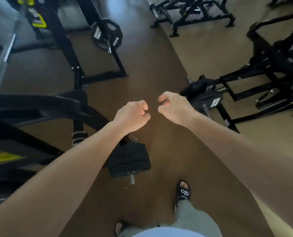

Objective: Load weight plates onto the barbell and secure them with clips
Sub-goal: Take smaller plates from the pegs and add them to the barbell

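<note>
Both hands, left [131, 115] & right [173, 106], fisted, empty, near each other above stacked plates [129, 161].

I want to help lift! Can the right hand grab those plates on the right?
Probably yes: the right hand is empty, and the plates sit just beyond it, with nothing between.

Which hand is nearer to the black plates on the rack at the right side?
Right. The right hand hangs just beside the black plates; the left hand is farther from them, on the far side of the right hand. Both fists are curled and hold nothing.
</note>
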Motion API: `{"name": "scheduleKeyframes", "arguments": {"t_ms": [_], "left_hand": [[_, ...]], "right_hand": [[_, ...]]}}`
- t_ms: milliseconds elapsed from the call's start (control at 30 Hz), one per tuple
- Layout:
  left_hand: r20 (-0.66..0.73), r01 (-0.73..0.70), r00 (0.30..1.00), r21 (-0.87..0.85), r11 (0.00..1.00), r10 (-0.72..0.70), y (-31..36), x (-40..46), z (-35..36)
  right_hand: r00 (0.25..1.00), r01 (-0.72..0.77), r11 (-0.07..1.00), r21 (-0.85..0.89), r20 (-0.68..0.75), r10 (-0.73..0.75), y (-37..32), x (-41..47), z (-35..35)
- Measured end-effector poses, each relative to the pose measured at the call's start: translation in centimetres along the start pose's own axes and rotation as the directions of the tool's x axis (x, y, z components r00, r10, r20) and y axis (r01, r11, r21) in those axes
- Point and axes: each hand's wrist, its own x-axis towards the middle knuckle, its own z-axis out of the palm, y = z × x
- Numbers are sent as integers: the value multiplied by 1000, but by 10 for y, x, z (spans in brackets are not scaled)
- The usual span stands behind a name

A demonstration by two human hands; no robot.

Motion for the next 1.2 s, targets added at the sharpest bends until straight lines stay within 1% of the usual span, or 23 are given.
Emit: {"name": "scheduleKeyframes", "arguments": {"t_ms": [67,133,200,333,467,600,767,867,933,1000,1067,1100,1167,1200], "left_hand": [[34,35,999,57,998,-37,19,37,7],[38,63,997,103,993,-67,34,78,11],[58,97,993,124,988,-104,50,119,14],[102,129,984,168,977,-147,75,187,11],[78,168,980,165,972,-183,72,248,-13],[91,249,961,133,959,-262,44,314,-42],[108,315,938,141,939,-331,2,419,-91],[96,336,933,117,935,-347,-7,480,-125],[130,340,928,88,936,-349,-7,511,-138],[108,369,921,71,927,-375,-14,587,-164],[97,362,926,43,931,-365,-11,599,-172],[97,367,925,24,930,-368,-14,620,-176],[77,412,909,1,911,-411,-21,671,-185],[83,442,894,-8,897,-440,-23,692,-190]], "right_hand": [[998,-58,998,33,34,57,36,25,-25],[994,-100,993,58,56,96,68,51,-46],[986,-149,986,80,83,142,93,77,-67],[972,-210,973,101,131,196,113,144,-103],[973,-168,982,81,173,152,98,230,-121],[963,-139,990,38,237,126,77,321,-125],[969,-125,992,36,221,114,46,445,-142],[974,-110,993,35,201,100,29,517,-166],[971,-108,993,39,221,97,20,548,-180],[970,-115,993,32,219,105,8,631,-204],[972,-105,994,43,217,94,8,647,-210],[971,-95,994,55,224,80,5,669,-217],[972,-76,996,44,227,64,2,732,-226],[965,-69,997,34,255,58,-1,760,-230]]}}
